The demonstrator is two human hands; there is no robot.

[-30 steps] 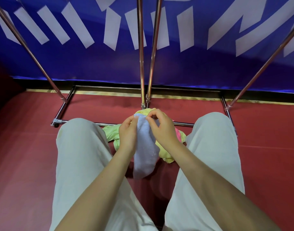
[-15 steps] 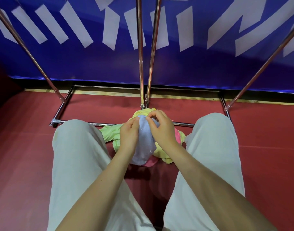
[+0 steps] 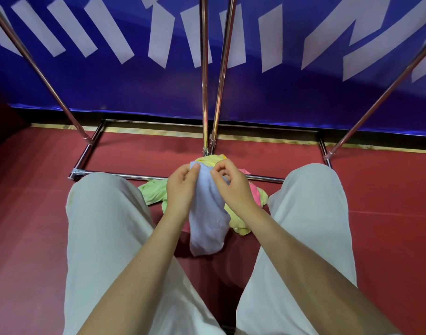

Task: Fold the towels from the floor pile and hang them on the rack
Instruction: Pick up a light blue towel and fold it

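You see a soft, nubby pale blue cloth towel (image 3: 207,213), a polished, glossy metal rack (image 3: 204,93), a matt red floor (image 3: 388,226) and smooth, matt off-white cloth trousers (image 3: 105,226).

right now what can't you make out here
Head view only:
- Rack: its top bars are cut off by the upper edge, so any hung towels are unseen.
- Pile: its middle is hidden behind the blue towel and both hands, left hand, right hand; count unclear.
- Feet: hidden by the trousers.
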